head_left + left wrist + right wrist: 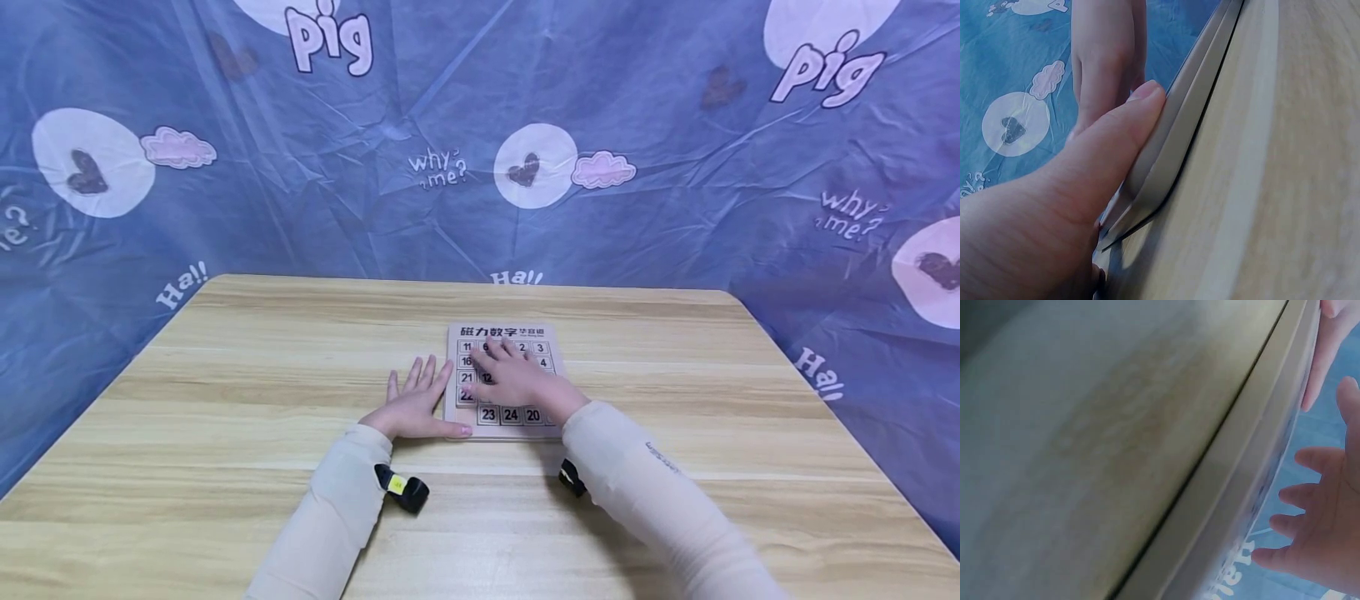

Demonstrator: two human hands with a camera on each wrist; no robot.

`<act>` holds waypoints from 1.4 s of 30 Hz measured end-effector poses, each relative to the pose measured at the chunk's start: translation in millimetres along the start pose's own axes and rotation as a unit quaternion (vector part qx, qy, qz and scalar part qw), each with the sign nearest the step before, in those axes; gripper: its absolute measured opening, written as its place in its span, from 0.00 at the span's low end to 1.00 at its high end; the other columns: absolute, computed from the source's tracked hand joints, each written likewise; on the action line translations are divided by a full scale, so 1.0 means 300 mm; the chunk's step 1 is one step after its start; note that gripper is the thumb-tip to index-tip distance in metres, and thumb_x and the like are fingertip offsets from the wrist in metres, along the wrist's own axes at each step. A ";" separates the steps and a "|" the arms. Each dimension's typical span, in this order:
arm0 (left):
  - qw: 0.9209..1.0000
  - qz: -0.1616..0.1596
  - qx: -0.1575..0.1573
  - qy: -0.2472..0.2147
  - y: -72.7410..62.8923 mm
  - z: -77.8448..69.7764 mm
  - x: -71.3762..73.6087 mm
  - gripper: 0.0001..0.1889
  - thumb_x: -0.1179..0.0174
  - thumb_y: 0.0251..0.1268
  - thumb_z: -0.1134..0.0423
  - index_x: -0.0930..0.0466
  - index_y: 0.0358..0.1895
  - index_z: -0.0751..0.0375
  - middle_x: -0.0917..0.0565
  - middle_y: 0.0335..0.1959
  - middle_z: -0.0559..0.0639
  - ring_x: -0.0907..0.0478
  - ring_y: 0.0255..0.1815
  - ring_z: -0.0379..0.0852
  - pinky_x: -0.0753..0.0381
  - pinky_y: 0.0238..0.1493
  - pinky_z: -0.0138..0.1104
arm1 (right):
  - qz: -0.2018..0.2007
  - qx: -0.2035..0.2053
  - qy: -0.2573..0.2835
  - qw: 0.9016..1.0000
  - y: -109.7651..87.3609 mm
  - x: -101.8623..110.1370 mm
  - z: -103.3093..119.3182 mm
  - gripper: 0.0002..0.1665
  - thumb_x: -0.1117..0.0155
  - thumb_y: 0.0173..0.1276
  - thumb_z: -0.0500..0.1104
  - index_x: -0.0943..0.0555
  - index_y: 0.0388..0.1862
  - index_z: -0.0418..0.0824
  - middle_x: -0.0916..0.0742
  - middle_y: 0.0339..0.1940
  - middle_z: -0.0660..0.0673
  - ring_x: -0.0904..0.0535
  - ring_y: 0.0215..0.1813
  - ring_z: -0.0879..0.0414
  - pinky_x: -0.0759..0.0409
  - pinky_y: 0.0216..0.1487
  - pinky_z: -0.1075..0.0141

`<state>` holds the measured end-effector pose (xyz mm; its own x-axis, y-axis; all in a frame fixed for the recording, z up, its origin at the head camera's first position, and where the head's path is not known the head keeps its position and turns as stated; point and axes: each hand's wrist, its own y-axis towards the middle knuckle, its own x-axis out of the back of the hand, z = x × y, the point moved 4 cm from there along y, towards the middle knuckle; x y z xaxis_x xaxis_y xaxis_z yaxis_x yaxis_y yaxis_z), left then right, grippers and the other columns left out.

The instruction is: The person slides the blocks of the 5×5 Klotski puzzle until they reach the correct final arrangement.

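Observation:
A number sliding puzzle (510, 431) lies flat on the wooden table, its tiles printed with black numbers. In its bottom row a gap shows left of the 23 tile (488, 415). My left hand (414, 411) lies at the puzzle's left side with fingers spread. Its thumb (1138, 103) rests on the near edge of the frame. Over the tiles my right hand (517, 379) is spread and hides several of them. From the right wrist the right hand's fingers (1294, 497) look straight and hold nothing; whether a fingertip touches a tile I cannot tell.
The light wood table (225, 400) extends around the puzzle on all sides. Behind it hangs a blue printed curtain (360, 208). Both forearms wear pale sleeves (645, 492), with a black wrist camera (405, 490) strapped on the left.

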<state>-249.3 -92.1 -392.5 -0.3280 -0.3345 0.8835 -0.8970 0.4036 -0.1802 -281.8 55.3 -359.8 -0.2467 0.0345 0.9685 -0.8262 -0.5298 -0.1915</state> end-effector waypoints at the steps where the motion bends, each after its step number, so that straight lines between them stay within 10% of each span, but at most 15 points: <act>1: 1.000 -0.001 0.000 0.001 0.001 0.001 -0.001 0.57 0.50 0.36 0.26 0.66 0.68 0.52 0.68 0.66 0.58 0.77 0.64 0.53 0.81 0.55 0.53 | 0.000 -0.004 -0.003 1.000 0.007 -0.002 -0.002 0.42 0.66 0.61 0.68 0.51 0.68 0.48 0.51 0.67 0.40 0.60 0.65 0.40 0.58 0.57 0.41; 42: 1.000 -0.002 0.000 0.013 0.004 0.003 -0.002 0.57 0.50 0.36 0.26 0.66 0.68 0.52 0.67 0.66 0.58 0.76 0.64 0.53 0.79 0.55 0.54 | 0.020 -0.019 -0.038 0.999 -0.022 -0.012 0.017 0.41 0.62 0.58 0.70 0.48 0.67 0.53 0.51 0.68 0.42 0.60 0.66 0.41 0.57 0.58 0.42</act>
<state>-250.5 -92.2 -393.5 -0.3170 -0.3136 0.8951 -0.8984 0.4017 -0.1774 -272.8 54.4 -361.1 -0.2427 -0.0508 0.9688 -0.8350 -0.4974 -0.2353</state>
